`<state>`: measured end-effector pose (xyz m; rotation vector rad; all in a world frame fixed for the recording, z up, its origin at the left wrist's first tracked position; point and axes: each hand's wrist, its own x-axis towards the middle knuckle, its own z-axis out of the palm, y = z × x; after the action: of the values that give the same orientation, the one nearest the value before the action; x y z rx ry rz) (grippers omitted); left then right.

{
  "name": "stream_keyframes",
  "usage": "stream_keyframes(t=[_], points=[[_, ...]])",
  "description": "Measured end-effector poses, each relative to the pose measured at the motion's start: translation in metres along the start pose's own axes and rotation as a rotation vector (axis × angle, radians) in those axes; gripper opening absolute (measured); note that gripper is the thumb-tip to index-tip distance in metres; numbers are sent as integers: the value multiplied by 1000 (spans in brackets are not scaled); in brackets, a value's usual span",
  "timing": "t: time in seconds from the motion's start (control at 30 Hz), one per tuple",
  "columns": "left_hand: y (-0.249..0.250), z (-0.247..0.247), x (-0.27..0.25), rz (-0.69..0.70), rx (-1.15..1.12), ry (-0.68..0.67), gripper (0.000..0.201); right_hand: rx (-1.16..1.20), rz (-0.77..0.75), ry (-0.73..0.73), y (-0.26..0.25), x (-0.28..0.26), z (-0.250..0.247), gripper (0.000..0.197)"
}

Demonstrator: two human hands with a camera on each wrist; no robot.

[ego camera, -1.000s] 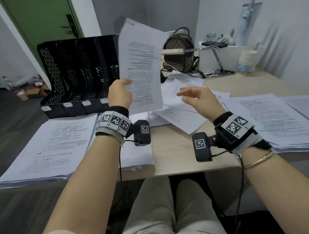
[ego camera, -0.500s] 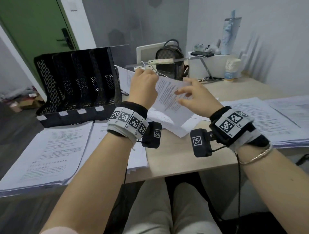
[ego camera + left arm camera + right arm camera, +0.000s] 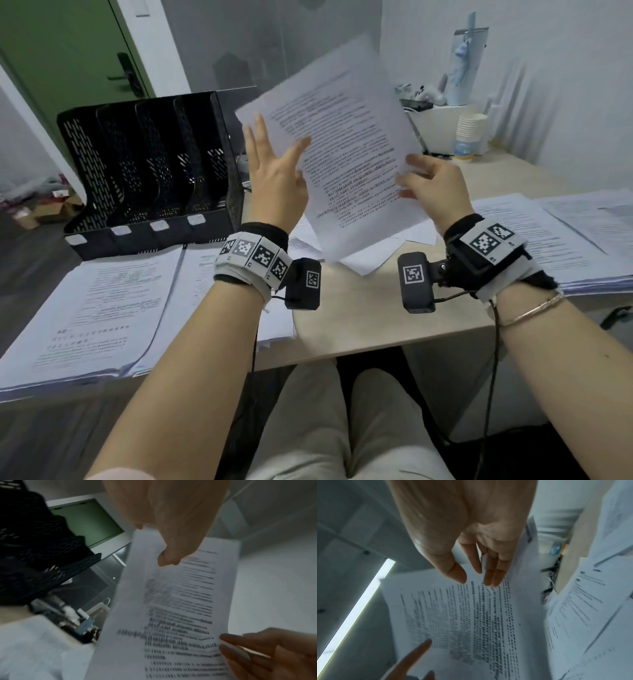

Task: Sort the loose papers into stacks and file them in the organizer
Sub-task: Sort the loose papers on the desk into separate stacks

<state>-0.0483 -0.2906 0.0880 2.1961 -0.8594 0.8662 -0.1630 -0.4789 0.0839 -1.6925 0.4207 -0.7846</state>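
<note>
A printed sheet [image 3: 346, 137] is up in the air above the desk, tilted, text toward me. My right hand [image 3: 428, 181] pinches its right edge, thumb on the front. My left hand [image 3: 274, 168] is at the sheet's left edge with fingers straight and spread, thumb lying on the printed face. The left wrist view shows that thumb [image 3: 168, 557] on the sheet [image 3: 171, 615]. In the right wrist view, fingers [image 3: 493, 574] grip the sheet [image 3: 471, 615]. The black mesh organizer [image 3: 150, 164] stands empty at the back left. Loose papers [image 3: 370, 257] lie under the sheet.
Paper stacks lie at the near left [image 3: 96, 308], beside it [image 3: 202, 274] and at the right [image 3: 548, 236]. Paper cups [image 3: 471, 137] and a white box [image 3: 442, 126] stand at the back right. Bare desk [image 3: 359, 308] shows between my wrists.
Half a second ago both hands were low at the loose pile taking hold of a sheet. The sheet has since risen, my right hand holds it, and my left hand's fingers have straightened.
</note>
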Motion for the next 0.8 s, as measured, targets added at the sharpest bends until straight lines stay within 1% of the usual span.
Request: stream_keyframes(t=[0.1,0.17,0.23,0.33,0.4,0.43,0.53,0.67,0.8], points=[[-4,10,-10,-170,-84,-143,50,154,81,50,5,3,-2,45],[-6,16,-15,-246,-190,-200,49,236,114,69,8,5,-4,43],[-4,19,-18,-234,-287,-252,48,282,134,69,10,6,-5,40],[0,22,-22,-228,-359,-359,45,337,167,49,11,5,-7,33],[2,25,-23,-259,-408,-358,45,346,186,28,13,4,-8,34],[2,27,-23,-277,-426,-352,46,336,195,15,15,4,-9,38],[6,31,-27,-305,-455,-352,49,242,223,-28,24,3,-11,47],[14,36,-44,-317,-470,-342,48,130,278,-49,39,3,-9,42],[14,37,-60,-348,-432,-385,49,96,347,-83,52,-1,-3,39]])
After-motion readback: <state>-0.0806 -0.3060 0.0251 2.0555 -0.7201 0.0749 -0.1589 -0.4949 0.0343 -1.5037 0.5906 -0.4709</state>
